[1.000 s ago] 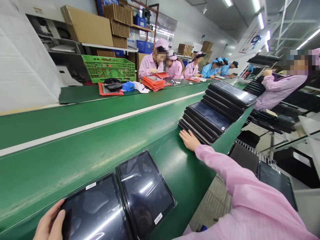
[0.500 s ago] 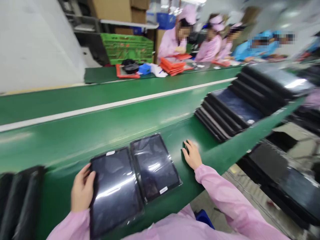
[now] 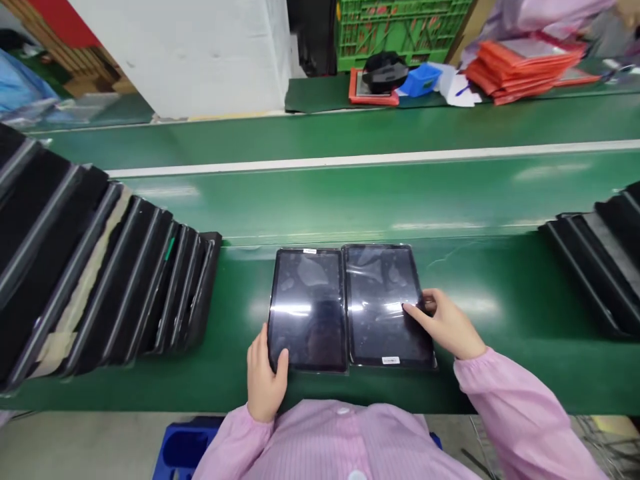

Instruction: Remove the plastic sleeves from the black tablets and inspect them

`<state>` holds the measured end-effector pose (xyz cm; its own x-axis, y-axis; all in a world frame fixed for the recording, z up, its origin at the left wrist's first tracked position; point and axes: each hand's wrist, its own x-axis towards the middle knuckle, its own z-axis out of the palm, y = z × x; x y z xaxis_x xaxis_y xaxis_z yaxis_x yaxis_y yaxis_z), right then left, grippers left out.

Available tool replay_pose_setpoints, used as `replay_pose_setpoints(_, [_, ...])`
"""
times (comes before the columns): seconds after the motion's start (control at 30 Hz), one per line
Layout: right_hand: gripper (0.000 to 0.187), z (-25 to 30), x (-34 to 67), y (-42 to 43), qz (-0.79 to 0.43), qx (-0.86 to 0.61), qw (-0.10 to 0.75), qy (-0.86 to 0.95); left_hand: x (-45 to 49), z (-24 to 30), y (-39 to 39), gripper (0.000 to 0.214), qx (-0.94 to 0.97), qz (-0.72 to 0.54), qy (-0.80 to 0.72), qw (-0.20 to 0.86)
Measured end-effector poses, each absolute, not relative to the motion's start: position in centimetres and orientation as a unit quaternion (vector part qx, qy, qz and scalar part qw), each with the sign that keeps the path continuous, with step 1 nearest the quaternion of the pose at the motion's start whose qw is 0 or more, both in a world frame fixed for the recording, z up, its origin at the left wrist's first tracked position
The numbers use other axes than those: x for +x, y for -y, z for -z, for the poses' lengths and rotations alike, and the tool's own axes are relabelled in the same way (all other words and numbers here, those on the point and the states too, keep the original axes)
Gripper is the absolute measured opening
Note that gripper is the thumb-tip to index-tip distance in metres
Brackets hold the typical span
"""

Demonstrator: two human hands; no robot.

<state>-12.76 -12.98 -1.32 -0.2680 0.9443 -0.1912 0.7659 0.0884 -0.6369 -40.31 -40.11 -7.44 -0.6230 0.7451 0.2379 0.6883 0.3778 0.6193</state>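
Two black tablets in clear film lie side by side on the green bench in front of me. My left hand (image 3: pixel 265 377) grips the near left corner of the left tablet (image 3: pixel 309 307), thumb on its screen. My right hand (image 3: pixel 445 323) rests on the right edge of the right tablet (image 3: pixel 383 300), fingers curled and the forefinger on the glass. Both sleeves are pink.
A leaning row of black tablets (image 3: pixel 100 267) fills the bench at my left; another row (image 3: pixel 600 260) stands at the right. Beyond runs a green conveyor belt (image 3: pixel 350 193). Across it sit orange cases (image 3: pixel 520 63), a blue box (image 3: pixel 420 79) and a green crate (image 3: pixel 400 27).
My view swung from the right stack down to the two tablets. My right hand came off the right stack and moved onto the right tablet's edge. My left hand stayed on the left tablet.
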Motion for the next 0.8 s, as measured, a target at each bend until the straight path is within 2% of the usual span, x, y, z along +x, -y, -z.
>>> replay_pose_setpoints(0.23, [0.074,2.5,-12.5,13.9,-0.375,-0.580,0.182,0.700,-40.0,7.1,39.2,0.062,0.416,-0.334,-0.845,0.040])
replay_pose_setpoints(0.33, [0.081,2.5,-12.0,13.2,-0.366,-0.586,0.171,0.702,-40.8,6.6,39.5,0.064,0.443,-0.318,-0.836,0.056])
replay_pose_setpoints(0.47, [0.084,2.2,-11.9,12.1,-0.346,-0.613,0.122,0.700,-43.4,5.7,40.2,0.089,0.556,-0.281,-0.773,0.119])
replay_pose_setpoints(0.53, [0.083,1.9,-12.0,11.9,-0.334,-0.623,0.099,0.701,-45.0,5.3,40.6,0.094,0.600,-0.246,-0.749,0.136])
replay_pose_setpoints(0.67, [0.083,1.8,-12.0,12.1,-0.328,-0.617,0.094,0.709,-47.4,4.0,40.6,0.072,0.641,-0.220,-0.725,0.122])
replay_pose_setpoints(0.8, [0.080,2.3,-11.4,12.2,-0.314,-0.595,0.120,0.730,-48.4,2.3,40.0,0.037,0.676,-0.239,-0.687,0.115])
